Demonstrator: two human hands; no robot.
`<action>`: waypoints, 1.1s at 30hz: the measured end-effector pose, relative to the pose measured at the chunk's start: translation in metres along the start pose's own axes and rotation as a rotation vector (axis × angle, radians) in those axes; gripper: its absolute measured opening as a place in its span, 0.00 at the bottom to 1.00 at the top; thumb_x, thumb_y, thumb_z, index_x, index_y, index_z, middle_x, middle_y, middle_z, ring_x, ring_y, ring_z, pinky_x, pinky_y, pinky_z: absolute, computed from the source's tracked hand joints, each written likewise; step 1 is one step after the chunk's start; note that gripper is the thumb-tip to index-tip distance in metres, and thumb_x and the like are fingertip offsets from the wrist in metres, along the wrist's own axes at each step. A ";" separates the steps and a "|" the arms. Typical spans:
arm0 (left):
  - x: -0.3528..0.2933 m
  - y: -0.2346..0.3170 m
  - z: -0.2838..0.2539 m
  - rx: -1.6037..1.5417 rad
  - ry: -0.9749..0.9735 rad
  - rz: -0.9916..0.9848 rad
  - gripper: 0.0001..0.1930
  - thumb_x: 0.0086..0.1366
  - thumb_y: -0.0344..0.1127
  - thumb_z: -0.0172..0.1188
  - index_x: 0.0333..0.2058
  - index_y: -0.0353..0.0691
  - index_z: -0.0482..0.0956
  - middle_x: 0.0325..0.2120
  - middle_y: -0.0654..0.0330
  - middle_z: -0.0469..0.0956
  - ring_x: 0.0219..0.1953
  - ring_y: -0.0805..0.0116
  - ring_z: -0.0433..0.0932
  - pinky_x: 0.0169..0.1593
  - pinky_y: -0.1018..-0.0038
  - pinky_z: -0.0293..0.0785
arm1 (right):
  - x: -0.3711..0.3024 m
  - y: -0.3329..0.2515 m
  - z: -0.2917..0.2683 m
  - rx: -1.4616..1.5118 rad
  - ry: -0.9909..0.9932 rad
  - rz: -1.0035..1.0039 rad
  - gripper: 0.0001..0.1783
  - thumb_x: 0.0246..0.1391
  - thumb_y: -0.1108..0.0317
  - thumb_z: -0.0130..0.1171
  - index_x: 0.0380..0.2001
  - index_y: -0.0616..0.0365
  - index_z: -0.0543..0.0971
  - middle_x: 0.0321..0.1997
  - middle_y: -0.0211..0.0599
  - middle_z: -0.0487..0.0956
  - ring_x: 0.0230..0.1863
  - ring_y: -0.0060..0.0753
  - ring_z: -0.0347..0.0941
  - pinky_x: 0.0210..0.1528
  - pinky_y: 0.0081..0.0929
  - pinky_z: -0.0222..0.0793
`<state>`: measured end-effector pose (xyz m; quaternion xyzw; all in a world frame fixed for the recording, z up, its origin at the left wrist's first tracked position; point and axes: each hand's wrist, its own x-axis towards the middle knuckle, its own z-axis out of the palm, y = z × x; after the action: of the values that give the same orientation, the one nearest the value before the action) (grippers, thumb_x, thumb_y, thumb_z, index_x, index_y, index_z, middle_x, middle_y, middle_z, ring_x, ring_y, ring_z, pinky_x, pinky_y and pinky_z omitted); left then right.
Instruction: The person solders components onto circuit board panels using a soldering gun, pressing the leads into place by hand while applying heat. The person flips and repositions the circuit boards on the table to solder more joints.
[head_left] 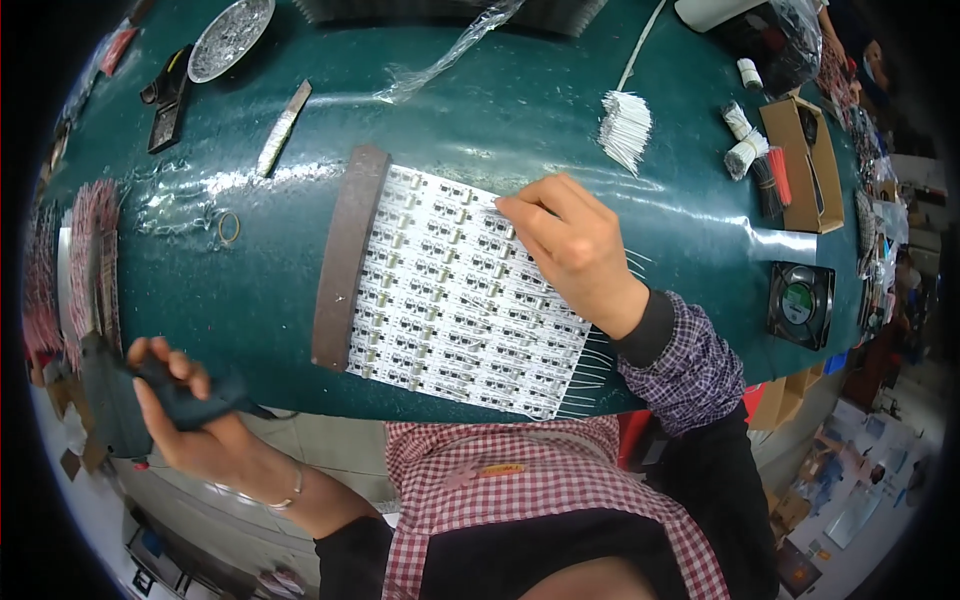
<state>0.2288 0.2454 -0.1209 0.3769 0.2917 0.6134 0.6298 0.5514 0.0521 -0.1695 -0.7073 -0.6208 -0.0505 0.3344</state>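
A white circuit board panel (455,290) lies tilted on the green table, with rows of small dark and silver parts on it. Its left edge rests against a brown strip (348,260). Thin white wires (592,370) stick out past the panel's right edge. My right hand (575,245) is over the panel's upper right part, thumb and fingers pinched together at the surface; what is between the fingertips is too small to make out. At the table's left front edge, my left hand (180,400) grips a dark glue gun (115,400), slightly blurred.
A bundle of white wires (625,130) lies beyond the panel. At right are a cardboard box (812,170), more wire bundles (745,150) and a black fan (801,305). A rubber band (229,228), a wrapped blade-like strip (285,128) and a silver dish (230,42) lie left.
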 end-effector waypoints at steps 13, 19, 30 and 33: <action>-0.105 -0.031 0.085 0.655 -0.118 -0.444 0.18 0.59 0.26 0.71 0.47 0.28 0.79 0.34 0.57 0.82 0.23 0.76 0.75 0.27 0.79 0.71 | -0.003 0.002 0.009 -0.059 -0.001 -0.026 0.15 0.42 0.80 0.62 0.38 0.64 0.82 0.34 0.37 0.76 0.35 0.36 0.75 0.32 0.29 0.75; -0.105 -0.044 0.089 0.678 -0.214 -0.479 0.14 0.59 0.27 0.72 0.42 0.28 0.81 0.29 0.59 0.82 0.22 0.77 0.76 0.26 0.80 0.72 | -0.002 -0.001 0.008 -0.080 0.003 0.001 0.19 0.37 0.85 0.66 0.38 0.65 0.83 0.32 0.38 0.78 0.31 0.35 0.77 0.30 0.28 0.75; -0.101 -0.050 0.076 0.811 -0.397 -0.357 0.15 0.62 0.27 0.67 0.45 0.27 0.79 0.30 0.57 0.81 0.22 0.76 0.75 0.27 0.79 0.71 | 0.000 -0.005 0.006 -0.082 -0.017 0.007 0.19 0.37 0.85 0.66 0.38 0.67 0.83 0.32 0.38 0.77 0.31 0.35 0.77 0.30 0.28 0.75; -0.101 -0.051 0.078 0.798 -0.404 -0.363 0.14 0.61 0.27 0.67 0.44 0.27 0.80 0.26 0.59 0.80 0.21 0.76 0.75 0.26 0.80 0.70 | 0.000 -0.005 0.006 -0.092 -0.016 0.009 0.18 0.37 0.85 0.65 0.38 0.67 0.83 0.32 0.39 0.77 0.31 0.35 0.77 0.30 0.28 0.76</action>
<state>0.3137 0.1381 -0.1300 0.6438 0.4373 0.2482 0.5769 0.5447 0.0556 -0.1723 -0.7251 -0.6173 -0.0717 0.2966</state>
